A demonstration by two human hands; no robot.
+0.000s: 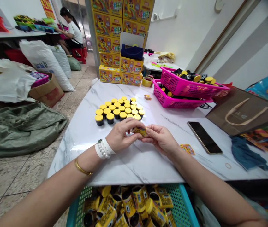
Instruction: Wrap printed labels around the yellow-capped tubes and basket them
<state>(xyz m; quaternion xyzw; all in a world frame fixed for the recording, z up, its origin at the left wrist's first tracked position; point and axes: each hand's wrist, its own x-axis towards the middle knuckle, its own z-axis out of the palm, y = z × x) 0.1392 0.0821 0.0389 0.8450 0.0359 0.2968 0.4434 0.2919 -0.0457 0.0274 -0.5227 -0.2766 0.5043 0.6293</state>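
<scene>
The cluster of lidded cups (122,108) stands upright, yellow lids up and packed close — presumably so that all lie within easy reach. Just on the worker's side of the cluster, a yellow printed piece (140,130) is held above the tabletop (145,170); fingers hide its full form from me. The left hand (122,134) is closed on it, fingers arched over and thumb beneath; the right hand (158,138) pinches its other end — a two-sided grip that likely keeps the small piece from turning. Both forearms slant inward toward the cluster. Flat printed stickers (188,149) lie rightward of the cluster, beside the right forearm. The turquoise basket (188,205), heaped with labelled cups (156,209), sits below the tabletop's edge, on the cluster's worker side, apparently for a short reach.
</scene>
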